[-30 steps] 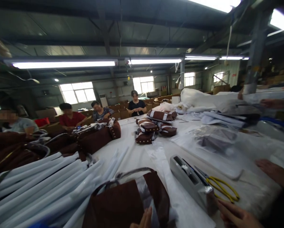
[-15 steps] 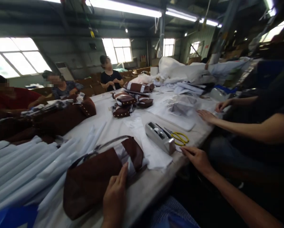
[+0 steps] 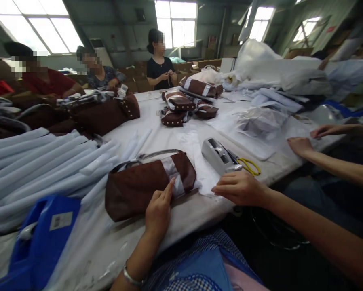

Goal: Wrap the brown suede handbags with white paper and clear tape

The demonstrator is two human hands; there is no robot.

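Observation:
A brown handbag [image 3: 136, 188] lies on its side on the table, with a white wrap [image 3: 169, 169] around it near its right end. My left hand [image 3: 159, 210] rests against the bag, its fingers stretched out and the fingertips on the wrap. To the right of the bag, my right hand [image 3: 243, 188] is closed in a pinch at a small piece of tape, barely visible at the fingertips. Just beyond that hand stands a grey tape dispenser [image 3: 219, 155]. Scissors with yellow handles [image 3: 250, 165] lie beside the dispenser, partly hidden by it.
White paper rolls [image 3: 48, 161] and a blue tape dispenser [image 3: 45, 238] are at the left. Brown bags [image 3: 178, 100] are stacked farther back. At the right, a co-worker's hands [image 3: 302, 146] are near clear plastic bags [image 3: 260, 121]. Several people sit across the table.
My right hand has come away from the grey dispenser toward the handbag, with its fingers pinched. My left hand stays on the wrap. The view has tilted down.

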